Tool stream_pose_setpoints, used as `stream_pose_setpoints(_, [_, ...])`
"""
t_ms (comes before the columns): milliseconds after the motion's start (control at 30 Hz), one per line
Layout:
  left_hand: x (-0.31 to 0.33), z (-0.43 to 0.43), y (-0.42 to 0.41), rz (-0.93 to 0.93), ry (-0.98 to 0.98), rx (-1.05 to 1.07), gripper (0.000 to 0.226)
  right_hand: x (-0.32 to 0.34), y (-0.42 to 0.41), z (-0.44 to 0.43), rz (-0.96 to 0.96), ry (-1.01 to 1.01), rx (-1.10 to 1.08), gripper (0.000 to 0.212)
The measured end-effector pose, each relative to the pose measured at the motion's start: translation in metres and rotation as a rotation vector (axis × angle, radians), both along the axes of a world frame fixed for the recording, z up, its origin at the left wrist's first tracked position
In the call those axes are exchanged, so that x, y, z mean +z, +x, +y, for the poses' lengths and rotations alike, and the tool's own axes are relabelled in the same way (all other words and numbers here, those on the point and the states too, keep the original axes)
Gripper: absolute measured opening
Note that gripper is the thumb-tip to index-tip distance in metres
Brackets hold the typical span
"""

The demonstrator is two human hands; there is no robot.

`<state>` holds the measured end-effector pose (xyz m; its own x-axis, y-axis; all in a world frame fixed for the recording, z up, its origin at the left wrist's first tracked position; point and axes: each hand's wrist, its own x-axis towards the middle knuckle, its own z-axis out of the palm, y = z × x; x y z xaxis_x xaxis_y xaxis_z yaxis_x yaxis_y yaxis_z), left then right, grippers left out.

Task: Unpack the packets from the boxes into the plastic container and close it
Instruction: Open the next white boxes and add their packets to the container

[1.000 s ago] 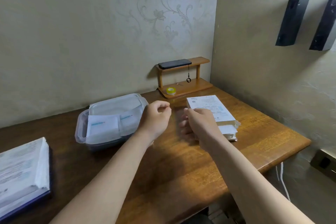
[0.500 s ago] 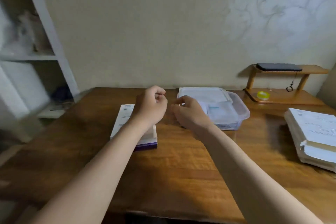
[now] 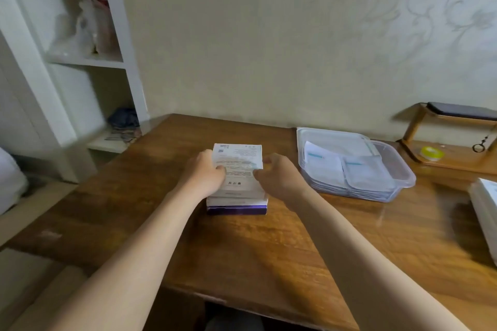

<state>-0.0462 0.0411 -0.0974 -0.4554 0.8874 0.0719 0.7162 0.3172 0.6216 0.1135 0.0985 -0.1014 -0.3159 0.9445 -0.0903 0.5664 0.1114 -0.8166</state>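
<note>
While the top box (image 3: 240, 156) is lying between them, the left hand (image 3: 204, 179) and right hand (image 3: 279, 180) are gripping its sides.

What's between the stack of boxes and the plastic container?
In the head view, just the right hand, over bare table, touching the boxes; the container stands apart.

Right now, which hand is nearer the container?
Right. The right hand holds the boxes' right edge, on the side facing the container, with bare table between them. The left hand holds the boxes' left edge, on the far side from the container.
</note>
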Motion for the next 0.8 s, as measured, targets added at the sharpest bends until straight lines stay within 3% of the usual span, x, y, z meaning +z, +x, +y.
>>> stream_pose_setpoints(333, [0.001,0.01,-0.001,-0.138,-0.004,0.07,0.034,-0.003,0.003,-0.006,-0.092,0.081,-0.01,0.048])
stream_pose_setpoints(433, [0.003,0.013,0.001,-0.225,0.029,0.076,0.015,0.005,0.006,-0.013,-0.018,0.121,-0.05,0.048])
stream_pose_setpoints(533, [0.008,0.017,0.005,-0.321,0.078,0.046,0.029,0.019,0.012,-0.018,0.066,0.21,-0.082,0.04])
stream_pose_setpoints(600, [0.013,0.018,0.01,-0.442,0.14,0.054,0.02,0.029,0.017,-0.018,0.13,0.265,-0.102,0.036])
stream_pose_setpoints(733, [0.021,0.024,0.032,-0.741,0.24,0.027,0.033,0.049,0.034,-0.008,0.251,0.379,-0.156,0.037])
stream_pose_setpoints(800, [0.024,0.03,0.046,-0.925,0.276,0.0,0.024,0.055,0.048,0.001,0.322,0.407,-0.203,0.038])
